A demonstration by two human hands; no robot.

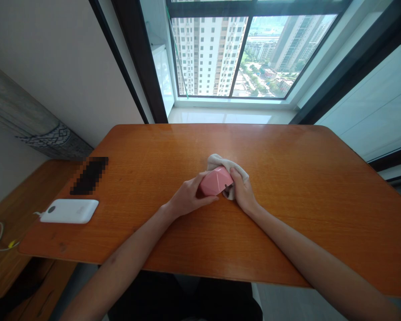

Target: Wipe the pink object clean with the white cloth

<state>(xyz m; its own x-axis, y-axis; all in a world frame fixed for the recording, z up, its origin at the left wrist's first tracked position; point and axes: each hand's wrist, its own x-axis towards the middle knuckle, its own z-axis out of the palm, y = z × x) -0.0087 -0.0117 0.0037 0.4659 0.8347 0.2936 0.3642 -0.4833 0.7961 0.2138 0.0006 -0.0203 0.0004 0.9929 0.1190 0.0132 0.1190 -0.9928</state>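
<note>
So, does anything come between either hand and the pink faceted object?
Nothing visible separates the left hand from the pink faceted object it holds. The right hand grasps a bunched whitish fabric cloth, partly behind the object; whether cloth lies between hand and object is hidden.

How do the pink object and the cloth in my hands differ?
The pink object has crisp, flat facets; the cloth is crumpled. The pink object is solidly coloured, the cloth whitish. Your left hand grips the pink object; your right hand, the cloth. Both are hand-held.
</note>
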